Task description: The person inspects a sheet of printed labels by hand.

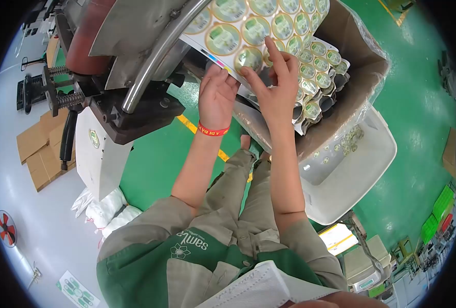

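A printed sheet point(224, 39) with rows of round gold-edged green-and-white labels is tilted up in front of me. My left hand point(217, 95), with a red wristband, grips the sheet's lower edge beside the colour strip. My right hand point(278, 84) reaches over the printed face, index finger stretched out and thumb apart, both against the sheet around one round label point(249, 60). Its other fingers are curled. Behind that hand, a plastic-lined carton point(336, 136) holds a pile of similar label sheets point(315, 69), some with dark round holes.
A machine with a curved metal bar point(161, 56) and springs stands close on the left. Below the carton sits a white tub point(361, 174) with loose round pieces point(352, 141). Flattened cardboard point(45, 149) and white sacks point(107, 210) lie at left on the floor.
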`<state>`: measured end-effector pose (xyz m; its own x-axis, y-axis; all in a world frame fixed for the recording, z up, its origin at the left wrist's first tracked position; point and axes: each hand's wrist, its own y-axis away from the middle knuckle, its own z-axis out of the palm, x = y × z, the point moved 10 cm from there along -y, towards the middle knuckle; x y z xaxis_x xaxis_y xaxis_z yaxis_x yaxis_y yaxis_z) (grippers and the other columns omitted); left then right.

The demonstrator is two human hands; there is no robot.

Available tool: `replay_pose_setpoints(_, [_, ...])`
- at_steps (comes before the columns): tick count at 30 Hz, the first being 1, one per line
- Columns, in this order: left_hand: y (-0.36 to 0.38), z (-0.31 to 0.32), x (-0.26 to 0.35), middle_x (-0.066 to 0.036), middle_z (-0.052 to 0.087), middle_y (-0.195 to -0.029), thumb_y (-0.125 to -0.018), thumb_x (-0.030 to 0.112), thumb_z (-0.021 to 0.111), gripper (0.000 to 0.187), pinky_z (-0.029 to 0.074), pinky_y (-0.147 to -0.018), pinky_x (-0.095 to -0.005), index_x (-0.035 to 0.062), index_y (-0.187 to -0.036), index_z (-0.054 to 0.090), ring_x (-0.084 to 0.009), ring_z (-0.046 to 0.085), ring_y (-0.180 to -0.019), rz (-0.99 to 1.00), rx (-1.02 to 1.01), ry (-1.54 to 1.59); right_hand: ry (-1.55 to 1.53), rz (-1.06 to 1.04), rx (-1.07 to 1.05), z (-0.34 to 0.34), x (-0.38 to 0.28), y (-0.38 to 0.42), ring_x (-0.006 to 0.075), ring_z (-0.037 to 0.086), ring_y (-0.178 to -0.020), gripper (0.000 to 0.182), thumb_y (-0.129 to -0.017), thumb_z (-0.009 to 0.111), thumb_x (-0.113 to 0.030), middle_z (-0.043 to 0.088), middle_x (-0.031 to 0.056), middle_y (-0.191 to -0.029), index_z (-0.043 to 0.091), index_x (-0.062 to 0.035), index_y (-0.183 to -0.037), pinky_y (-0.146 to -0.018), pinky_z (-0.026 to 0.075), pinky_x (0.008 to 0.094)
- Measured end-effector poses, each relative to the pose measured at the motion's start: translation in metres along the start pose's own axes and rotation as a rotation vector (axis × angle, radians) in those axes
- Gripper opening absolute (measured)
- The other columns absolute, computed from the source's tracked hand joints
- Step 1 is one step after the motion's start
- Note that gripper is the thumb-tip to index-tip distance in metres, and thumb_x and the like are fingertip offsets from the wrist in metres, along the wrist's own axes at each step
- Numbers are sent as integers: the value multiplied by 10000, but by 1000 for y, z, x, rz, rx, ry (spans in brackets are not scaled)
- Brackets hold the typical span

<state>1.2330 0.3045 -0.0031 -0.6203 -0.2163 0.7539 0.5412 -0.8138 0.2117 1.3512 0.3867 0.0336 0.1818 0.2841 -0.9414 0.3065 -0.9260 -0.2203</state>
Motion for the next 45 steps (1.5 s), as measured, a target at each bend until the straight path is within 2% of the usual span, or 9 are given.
replay_pose_setpoints(13, [18, 23, -37, -64, 605, -1061, -883, 109, 479, 212, 379, -703, -215, -18, -1037, 549, -48, 487, -792, -147, -44, -101, -120, 126, 248, -57, 44, 50, 120, 546, -646, 216, -761, 726, -106, 574, 27, -771, 651, -47, -955, -558, 436, 230])
replay_pose_setpoints(15, [16, -3, -44, -186, 509, -1272, -888, 98, 433, 342, 377, -994, -337, -40, -1196, 484, -233, 518, -1143, -195, -24, -159, -359, 454, 279, -64, 70, 59, 84, 516, -539, 153, -838, 666, -136, 584, 31, -740, 623, -57, -962, -458, 403, 197])
replay_pose_setpoints(17, [8, -22, -38, -166, 514, -1263, -885, 86, 433, 352, 371, -1008, -342, -35, -1214, 465, -234, 497, -1176, -169, 47, -122, -615, 493, 625, -108, 81, 63, 68, 482, -484, 158, -879, 628, -180, 578, 32, -731, 582, -66, -977, -379, 358, 179])
replay_pose_setpoints(25, [-7, -1, 8, -95, 545, -1214, -900, 169, 457, 317, 379, -985, -365, 34, -1185, 486, -204, 529, -1115, 80, 13, 22, -394, 119, -27, -5, 14, -3, 56, 556, -645, 325, -781, 713, -64, 634, 15, -860, 638, -56, -1097, -543, 449, 175])
replay_pose_setpoints(29, [-1, -20, -22, -58, 556, -1219, -899, 145, 465, 193, 432, -836, -287, 46, -1042, 550, -115, 562, -996, -88, 100, -31, -58, -7, -30, 1, 2, -3, 70, 533, -665, 405, -718, 762, -69, 569, -7, -814, 646, -78, -1106, -534, 436, 193])
replay_pose_setpoints(31, [1, -2, -10, -120, 564, -1215, -882, 77, 516, 165, 405, -663, -220, 79, -719, 494, -64, 572, -852, -5, 78, -21, -57, 20, 68, -6, 10, 6, 85, 505, -626, 331, -671, 785, -83, 521, 19, -853, 682, -103, -985, -500, 405, 213])
replay_pose_setpoints(35, [-1, 4, -2, -136, 510, -1282, -891, 72, 481, 98, 426, -890, -298, 29, -814, 524, -176, 533, -1103, 16, 2, 32, -314, -12, 230, -22, 15, 9, 59, 494, -632, 169, -705, 741, -16, 569, 24, -894, 643, -46, -840, -510, 388, 198])
replay_pose_setpoints(40, [-10, 4, 28, -120, 465, -1307, -958, 300, 371, 482, 348, -1004, -364, -1, -1334, 355, -231, 467, -1186, 149, 8, -15, -471, 153, 0, 11, -4, -21, 27, 524, -646, 149, -796, 694, -94, 643, 22, -737, 616, -18, -897, -529, 401, 185])
replay_pose_setpoints(45, [-11, -8, 12, -114, 500, -1298, -945, 279, 377, 459, 355, -994, -364, -10, -1299, 421, -214, 488, -1175, 67, 47, -24, -176, 50, -113, 21, -9, -19, 71, 534, -637, 352, -751, 725, -81, 628, 33, -850, 637, -72, -1091, -521, 421, 204])
